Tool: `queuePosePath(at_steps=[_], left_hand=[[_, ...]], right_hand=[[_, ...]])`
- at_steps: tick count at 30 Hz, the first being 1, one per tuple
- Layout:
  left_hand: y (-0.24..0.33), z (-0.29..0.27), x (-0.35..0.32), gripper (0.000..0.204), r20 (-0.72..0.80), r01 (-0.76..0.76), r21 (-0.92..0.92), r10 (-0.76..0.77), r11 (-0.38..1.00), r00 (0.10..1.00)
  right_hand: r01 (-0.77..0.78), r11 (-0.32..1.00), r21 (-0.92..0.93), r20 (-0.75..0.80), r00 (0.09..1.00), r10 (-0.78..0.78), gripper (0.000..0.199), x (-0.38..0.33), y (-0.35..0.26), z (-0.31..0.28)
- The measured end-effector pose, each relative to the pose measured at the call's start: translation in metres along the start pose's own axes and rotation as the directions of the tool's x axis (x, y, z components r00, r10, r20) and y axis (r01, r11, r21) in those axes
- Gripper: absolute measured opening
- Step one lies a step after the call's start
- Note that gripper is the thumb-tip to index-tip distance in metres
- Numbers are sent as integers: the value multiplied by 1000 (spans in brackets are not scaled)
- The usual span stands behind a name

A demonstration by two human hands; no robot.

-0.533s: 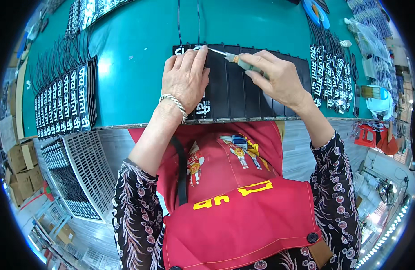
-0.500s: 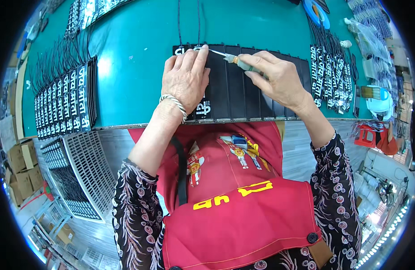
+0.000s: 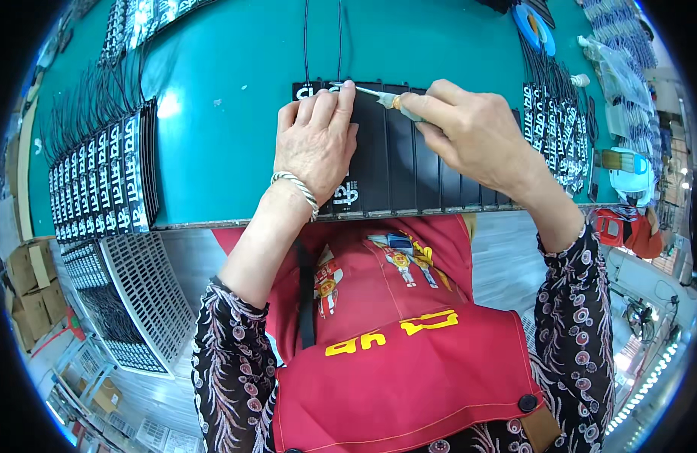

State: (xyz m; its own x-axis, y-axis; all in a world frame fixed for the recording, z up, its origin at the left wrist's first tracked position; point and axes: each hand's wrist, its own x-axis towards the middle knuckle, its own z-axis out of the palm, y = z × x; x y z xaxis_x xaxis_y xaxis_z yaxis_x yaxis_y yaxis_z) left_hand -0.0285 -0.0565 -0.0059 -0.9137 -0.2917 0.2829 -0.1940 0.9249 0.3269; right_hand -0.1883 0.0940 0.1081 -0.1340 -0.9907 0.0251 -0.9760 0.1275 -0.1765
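My left hand (image 3: pixel 316 143) lies palm down, fingers stretched out, on the left end of a row of black strips (image 3: pixel 397 155) with white lettering. Its index fingertip presses at the strips' far edge, where two thin black wires (image 3: pixel 340 45) run away across the table. In my closed right hand (image 3: pixel 477 136) is a thin-tipped hand tool (image 3: pixel 390 100) with a wrapped, pale greenish handle. The tool's narrow tip points left and reaches the strip edge beside my left index fingertip. My fingers hide the wire ends and most of the lettering beneath.
Lettered black strips with wires stand in a stack (image 3: pixel 107 174) at the left of the green table (image 3: pixel 235 113). More wired strips (image 3: pixel 556 136) lie at the right, near a blue ring (image 3: pixel 533 29) and a brush (image 3: pixel 619 160). A white crate (image 3: pixel 148 287) stands below the left table edge.
The view has shifted slightly. My right hand sits a little farther right, its forearm swung outward, and the tool tip stays by my left index finger. My left hand keeps pressing the strips.
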Motion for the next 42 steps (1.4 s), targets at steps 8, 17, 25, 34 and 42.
queuePosePath(at_steps=[8,17,25,34,42], left_hand=[[-28,3,18,63,-30,14,-74,-17,997,999],[-9,-17,28,69,-31,81,-81,-84,993,996],[50,-34,30,49,-2,61,-27,-61,998,998],[95,-33,19,36,-61,-4,37,6,999,998],[72,-10,-7,37,-108,-33,46,38,998,993]], right_hand=[[96,993,-66,228,970,-79,26,87,5,-34],[110,986,-121,444,895,-46,14,128,-3,-83],[-329,937,119,249,923,293,27,-56,40,-32],[-791,605,-92,-195,610,768,45,-190,201,-60],[-763,642,-69,-277,633,723,52,-220,220,-27]])
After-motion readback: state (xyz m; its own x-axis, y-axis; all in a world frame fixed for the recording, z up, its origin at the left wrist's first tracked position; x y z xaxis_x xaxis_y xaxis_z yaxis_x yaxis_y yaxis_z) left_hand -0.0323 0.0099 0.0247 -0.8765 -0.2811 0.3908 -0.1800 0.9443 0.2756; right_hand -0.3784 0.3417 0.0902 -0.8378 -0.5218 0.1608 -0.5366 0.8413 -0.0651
